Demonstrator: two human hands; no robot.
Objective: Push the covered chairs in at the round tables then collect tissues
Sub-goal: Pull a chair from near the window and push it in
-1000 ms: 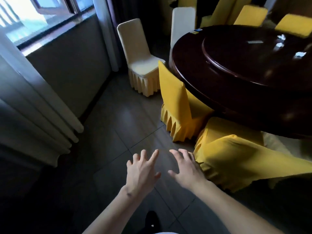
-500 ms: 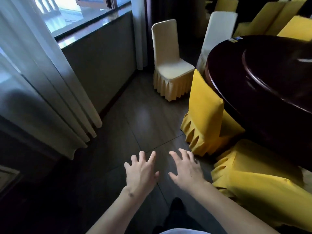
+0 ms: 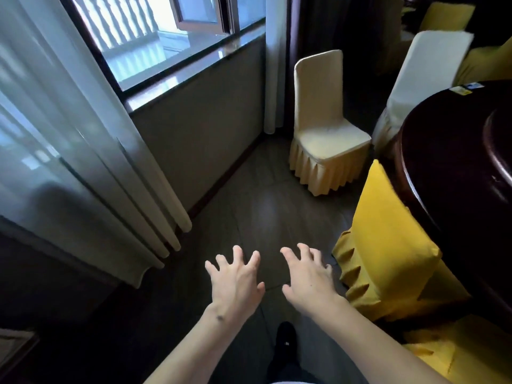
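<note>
Covered chairs are placed around the dark round table (image 3: 454, 173) at the right: a yellow chair (image 3: 388, 245) is tucked against its edge, a cream chair (image 3: 324, 128) is set apart near the window wall, and a white chair (image 3: 421, 76) is seen behind the table. Both the left hand (image 3: 235, 281) and the right hand (image 3: 310, 275) are held over the tiled floor (image 3: 266, 206) with fingers spread, and nothing is held. Pale curtains (image 3: 83, 162) are hung at the left.

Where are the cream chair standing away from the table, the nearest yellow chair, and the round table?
cream chair (image 3: 329, 139): head view, on the seat.
yellow chair (image 3: 388, 231): head view, on the back of the backrest cover.
round table (image 3: 443, 151): head view, on the dark rim of the top.
</note>
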